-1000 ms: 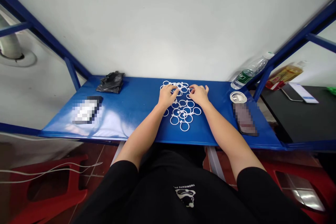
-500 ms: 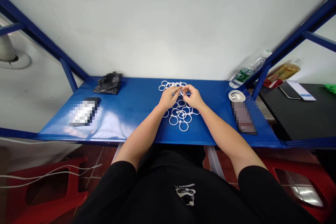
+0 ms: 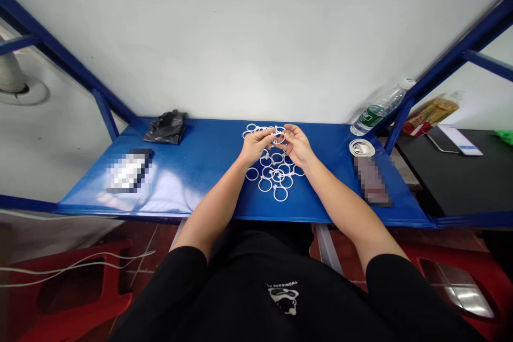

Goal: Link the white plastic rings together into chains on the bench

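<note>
My left hand [image 3: 255,146] and my right hand [image 3: 297,147] are close together over the middle of the blue table, fingertips pinched on one white curtain ring [image 3: 279,142] between them. The ring is raised a little, and fingers cover parts of it. More white rings [image 3: 281,194], several with small tabs on them, lie loosely piled and overlapping below my hands. Another cluster of rings [image 3: 251,127] lies behind my left hand, partly hidden by it.
A crumpled black plastic bag [image 3: 166,127] and a blurred-out object [image 3: 130,171] lie at left. On the right are a water bottle [image 3: 380,109], a coiled white cable [image 3: 361,147] and a blurred dark object [image 3: 372,180]. Blue metal bars [image 3: 106,115] flank the table.
My hands have turned slightly, and the white ring between them now shows upright. My right hand's fingers have opened out and moved a little; the loose rings lie as before.
</note>
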A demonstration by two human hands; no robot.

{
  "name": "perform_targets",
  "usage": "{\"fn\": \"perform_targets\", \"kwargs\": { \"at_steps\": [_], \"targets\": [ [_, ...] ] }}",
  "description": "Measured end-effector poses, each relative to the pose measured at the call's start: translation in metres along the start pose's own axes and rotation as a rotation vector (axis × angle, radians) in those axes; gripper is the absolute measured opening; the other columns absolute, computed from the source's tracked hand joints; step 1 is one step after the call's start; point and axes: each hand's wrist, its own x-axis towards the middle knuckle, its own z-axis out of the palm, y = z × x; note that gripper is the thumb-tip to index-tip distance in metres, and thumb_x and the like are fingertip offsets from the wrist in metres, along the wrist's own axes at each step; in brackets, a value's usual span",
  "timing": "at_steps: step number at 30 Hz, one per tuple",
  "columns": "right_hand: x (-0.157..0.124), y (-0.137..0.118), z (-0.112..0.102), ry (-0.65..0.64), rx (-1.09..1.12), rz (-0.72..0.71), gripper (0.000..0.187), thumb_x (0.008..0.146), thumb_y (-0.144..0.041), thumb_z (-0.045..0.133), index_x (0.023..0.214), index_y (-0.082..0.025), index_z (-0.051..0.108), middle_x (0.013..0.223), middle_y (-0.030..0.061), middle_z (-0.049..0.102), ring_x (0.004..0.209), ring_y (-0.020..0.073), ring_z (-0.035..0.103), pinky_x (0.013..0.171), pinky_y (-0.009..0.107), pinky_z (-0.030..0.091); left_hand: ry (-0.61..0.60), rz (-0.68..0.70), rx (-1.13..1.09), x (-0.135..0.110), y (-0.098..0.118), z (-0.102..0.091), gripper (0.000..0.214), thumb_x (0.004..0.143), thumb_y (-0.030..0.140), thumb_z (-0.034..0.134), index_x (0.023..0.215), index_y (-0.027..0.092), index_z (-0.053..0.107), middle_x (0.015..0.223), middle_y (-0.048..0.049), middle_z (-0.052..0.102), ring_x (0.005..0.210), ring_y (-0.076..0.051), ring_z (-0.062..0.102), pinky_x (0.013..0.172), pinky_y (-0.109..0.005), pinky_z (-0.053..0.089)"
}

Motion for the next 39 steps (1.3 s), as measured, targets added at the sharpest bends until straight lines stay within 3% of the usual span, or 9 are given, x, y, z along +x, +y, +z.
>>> {"fn": "perform_targets", "kwargs": {
  "at_steps": [3, 9, 12, 15, 21, 25, 32, 35, 39],
  "targets": [
    [0.003, 0.006, -0.005, 0.009, -0.188, -0.038, 0.031, 0.099, -0.048, 0.061, 0.126, -0.032, 0.057, 0.125, 0.0044, 0.072, 0.116, 0.0249, 0.071, 0.096, 0.051, 0.065, 0.149, -0.060, -0.172, 0.004, 0.000, -0.004, 0.036, 0.081, 0.045, 0.090, 0.105, 0.020, 0.084, 0.078, -0.0016, 0.076, 0.054, -0.008, 0.057, 0.057, -0.025, 0.053],
    [0.003, 0.010, -0.011, -0.156, -1.025, -0.248, 0.050, 0.098, -0.034, 0.061, 0.147, -0.023, 0.061, 0.156, 0.0148, 0.060, 0.148, 0.0335, 0.050, 0.127, 0.060, 0.035, 0.384, -0.229, -0.381, 0.014, 0.001, -0.019, 0.030, 0.089, 0.040, 0.086, 0.110, 0.022, 0.077, 0.090, -0.0034, 0.076, 0.054, -0.005, 0.054, 0.057, -0.023, 0.054],
    [0.002, 0.011, -0.011, -0.203, -1.234, -0.203, 0.056, 0.103, -0.038, 0.056, 0.157, -0.026, 0.054, 0.168, 0.0136, 0.049, 0.157, 0.0373, 0.039, 0.130, 0.067, 0.024, 0.419, -0.282, -0.421, 0.014, 0.004, -0.022, 0.028, 0.092, 0.040, 0.082, 0.111, 0.023, 0.073, 0.093, -0.0029, 0.076, 0.052, -0.004, 0.051, 0.052, -0.020, 0.049],
    [0.000, 0.011, -0.013, -0.216, -1.392, -0.082, 0.047, 0.104, -0.041, 0.057, 0.148, -0.029, 0.064, 0.169, 0.0107, 0.047, 0.160, 0.0426, 0.032, 0.128, 0.077, 0.013, 0.425, -0.311, -0.483, 0.013, 0.008, -0.021, 0.020, 0.097, 0.036, 0.077, 0.109, 0.024, 0.067, 0.092, 0.0009, 0.075, 0.051, -0.003, 0.048, 0.051, -0.019, 0.046],
    [0.001, 0.010, -0.017, -0.141, -1.415, -0.130, 0.022, 0.102, -0.032, 0.059, 0.109, -0.028, 0.079, 0.137, 0.0057, 0.074, 0.137, 0.0335, 0.059, 0.127, 0.072, 0.022, 0.393, -0.366, -0.521, 0.011, 0.015, -0.016, 0.022, 0.098, 0.036, 0.077, 0.102, 0.024, 0.059, 0.099, 0.0022, 0.076, 0.051, -0.003, 0.049, 0.049, -0.019, 0.044],
    [0.003, 0.006, -0.017, -0.052, -1.405, -0.154, 0.015, 0.097, -0.034, 0.067, 0.093, -0.027, 0.079, 0.114, 0.0041, 0.080, 0.120, 0.0307, 0.067, 0.126, 0.065, 0.030, 0.363, -0.349, -0.539, 0.008, 0.021, -0.013, 0.024, 0.093, 0.033, 0.082, 0.104, 0.023, 0.062, 0.091, 0.0021, 0.074, 0.048, -0.003, 0.047, 0.049, -0.020, 0.045],
    [0.002, 0.008, -0.021, -0.056, -1.441, -0.157, 0.043, 0.104, -0.032, 0.056, 0.145, -0.030, 0.067, 0.150, 0.0109, 0.065, 0.143, 0.0360, 0.053, 0.125, 0.069, 0.029, 0.459, -0.387, -0.532, 0.010, 0.022, -0.013, 0.022, 0.083, 0.019, 0.074, 0.103, 0.019, 0.065, 0.083, 0.0026, 0.071, 0.048, -0.004, 0.049, 0.048, -0.020, 0.042],
    [0.002, 0.010, -0.021, -0.098, -1.490, -0.118, 0.040, 0.105, -0.030, 0.054, 0.142, -0.034, 0.070, 0.154, 0.0090, 0.062, 0.147, 0.0373, 0.048, 0.126, 0.073, 0.024, 0.482, -0.401, -0.503, 0.011, 0.019, -0.014, 0.022, 0.077, 0.019, 0.070, 0.098, 0.018, 0.065, 0.080, 0.0028, 0.069, 0.048, -0.005, 0.049, 0.049, -0.020, 0.043],
    [0.003, 0.013, -0.022, -0.078, -1.479, -0.142, 0.029, 0.102, -0.033, 0.061, 0.127, -0.032, 0.077, 0.143, 0.0091, 0.068, 0.141, 0.0358, 0.053, 0.127, 0.071, 0.024, 0.495, -0.413, -0.472, 0.011, 0.015, -0.014, 0.027, 0.072, 0.019, 0.066, 0.098, 0.017, 0.067, 0.080, 0.0018, 0.068, 0.049, -0.005, 0.049, 0.051, -0.021, 0.043]
  ]
}}
